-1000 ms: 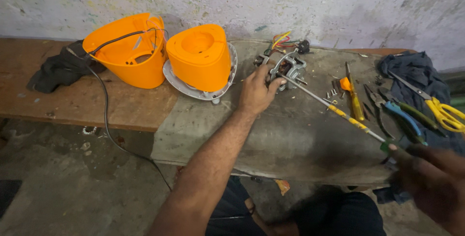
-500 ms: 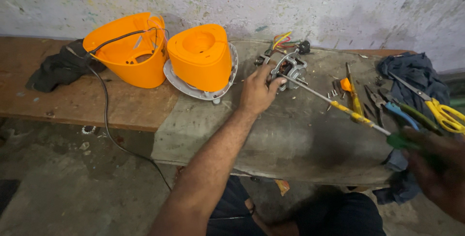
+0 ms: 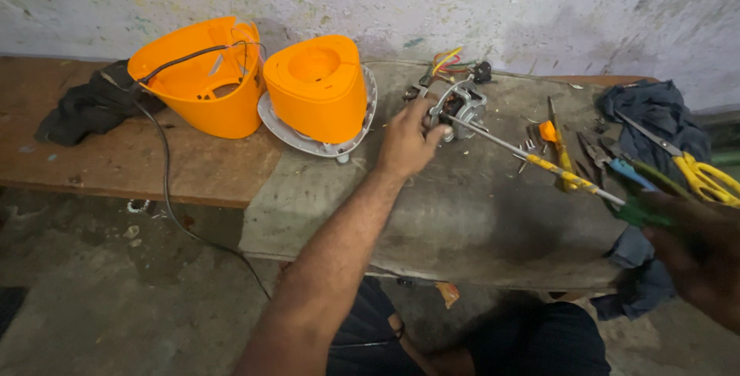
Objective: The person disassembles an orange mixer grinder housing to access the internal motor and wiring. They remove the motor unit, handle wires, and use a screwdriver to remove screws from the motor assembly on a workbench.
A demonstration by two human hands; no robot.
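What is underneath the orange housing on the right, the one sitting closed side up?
The right orange housing stands on a pale round base plate, whose rim shows along its left and lower edge, with a small foot below. The middle of the plate is covered by the housing.

Two bright orange plastic housings. Grey metal motor with red, yellow, green wires. Long screwdriver: silver shaft, yellow band, green handle. Scissors yellow-handled. Black cord. Bench brown wood, grey sheet on it. Dark blue-grey cloth. Black rag.
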